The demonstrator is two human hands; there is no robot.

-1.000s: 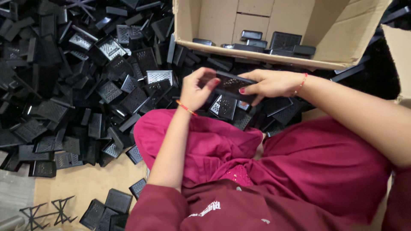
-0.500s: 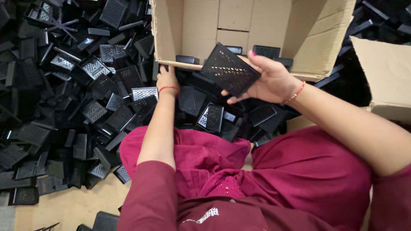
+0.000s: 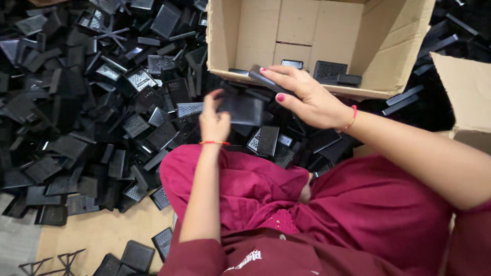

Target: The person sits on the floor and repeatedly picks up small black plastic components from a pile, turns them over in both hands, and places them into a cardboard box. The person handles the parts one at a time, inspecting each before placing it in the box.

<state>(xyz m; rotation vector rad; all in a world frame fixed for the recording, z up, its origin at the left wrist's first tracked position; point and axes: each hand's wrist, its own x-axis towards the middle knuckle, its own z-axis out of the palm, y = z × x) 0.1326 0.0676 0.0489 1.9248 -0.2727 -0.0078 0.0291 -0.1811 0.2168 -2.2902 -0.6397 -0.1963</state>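
While a heap of black plastic parts covers the floor beside an open cardboard box, the right hand pinches a flat black piece at the box's rim; the left hand grips another black part, blurred, just below.

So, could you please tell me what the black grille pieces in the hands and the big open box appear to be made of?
The black grille piece in the right hand looks like moulded plastic, matte with a slight sheen on its edge. The piece in the left hand is blurred but looks alike. The box is plain brown corrugated cardboard, judging by its creased flaps and dull surface.
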